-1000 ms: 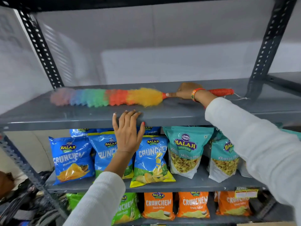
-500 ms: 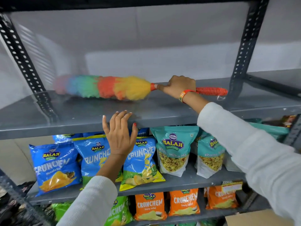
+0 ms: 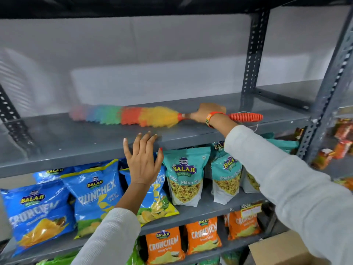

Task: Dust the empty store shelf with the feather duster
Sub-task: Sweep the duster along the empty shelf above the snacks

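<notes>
1. The right hand (image 3: 207, 113) grips the rainbow feather duster (image 3: 133, 116), lying on the grey shelf (image 3: 57, 142).
2. The left hand (image 3: 143, 161), fingers spread, touches the shelf edge.
3. Chip bags (image 3: 95, 196) sit below.

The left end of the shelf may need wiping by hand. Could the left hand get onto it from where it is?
Probably yes: the left hand is open at the shelf front edge, with nothing in the way.
</notes>
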The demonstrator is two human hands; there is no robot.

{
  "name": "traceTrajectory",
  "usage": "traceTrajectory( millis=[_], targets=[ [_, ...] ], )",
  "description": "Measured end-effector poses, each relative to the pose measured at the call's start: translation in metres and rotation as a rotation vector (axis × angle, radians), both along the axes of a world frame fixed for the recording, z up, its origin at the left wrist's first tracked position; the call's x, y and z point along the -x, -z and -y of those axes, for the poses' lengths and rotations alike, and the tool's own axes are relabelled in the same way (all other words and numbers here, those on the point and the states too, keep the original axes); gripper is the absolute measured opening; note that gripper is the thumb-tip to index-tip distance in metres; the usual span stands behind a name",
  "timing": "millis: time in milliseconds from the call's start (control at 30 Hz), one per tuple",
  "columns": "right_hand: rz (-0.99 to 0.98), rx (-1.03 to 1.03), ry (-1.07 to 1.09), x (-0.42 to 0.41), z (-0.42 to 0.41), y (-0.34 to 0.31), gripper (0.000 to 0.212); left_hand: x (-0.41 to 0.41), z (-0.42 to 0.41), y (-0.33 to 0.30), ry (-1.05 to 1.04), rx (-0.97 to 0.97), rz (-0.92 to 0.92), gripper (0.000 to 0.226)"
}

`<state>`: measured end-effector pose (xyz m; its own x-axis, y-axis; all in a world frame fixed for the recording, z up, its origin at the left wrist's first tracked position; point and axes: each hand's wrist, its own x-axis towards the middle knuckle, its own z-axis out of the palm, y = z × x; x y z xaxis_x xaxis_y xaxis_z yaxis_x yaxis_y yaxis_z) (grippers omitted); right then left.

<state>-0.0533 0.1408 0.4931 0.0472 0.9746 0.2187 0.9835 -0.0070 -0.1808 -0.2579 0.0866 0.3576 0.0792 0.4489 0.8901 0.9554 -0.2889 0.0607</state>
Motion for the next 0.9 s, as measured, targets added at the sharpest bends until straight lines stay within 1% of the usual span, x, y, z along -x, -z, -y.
traceTrajectory(
  millis=[67,133,233,367,500,633,767,900],
  targets=[
    [0.106,-0.105,0.107,-0.006,-0.003,-0.001,0.078,-0.002,0.000,-0.001,-0.007,0.003,0.017,0.037],
    [0.140,-0.173,0.160,-0.009,-0.002,0.000,0.072,-0.003,0.000,-0.002,-0.002,0.005,0.033,0.036],
    [0.106,-0.266,0.123,-0.004,0.007,0.001,0.066,-0.004,0.000,-0.002,-0.004,0.008,0.036,0.036],
    [0.047,-0.334,0.048,0.011,0.032,-0.002,0.067,-0.005,0.003,-0.004,0.021,-0.019,0.037,0.037],
    [0.025,-0.280,-0.025,0.023,0.054,0.003,0.070,-0.013,0.007,-0.008,0.064,-0.071,0.019,0.037],
    [0.034,-0.149,-0.081,0.017,0.061,0.015,0.072,-0.019,0.008,-0.007,0.093,-0.065,-0.012,0.038],
    [0.011,-0.030,-0.099,-0.018,0.055,0.020,0.076,-0.026,0.008,-0.003,0.121,-0.082,-0.040,0.036],
    [0.056,-0.026,-0.077,-0.066,0.046,0.012,0.078,-0.034,0.004,-0.004,0.136,-0.077,-0.049,0.036]
  ],
)
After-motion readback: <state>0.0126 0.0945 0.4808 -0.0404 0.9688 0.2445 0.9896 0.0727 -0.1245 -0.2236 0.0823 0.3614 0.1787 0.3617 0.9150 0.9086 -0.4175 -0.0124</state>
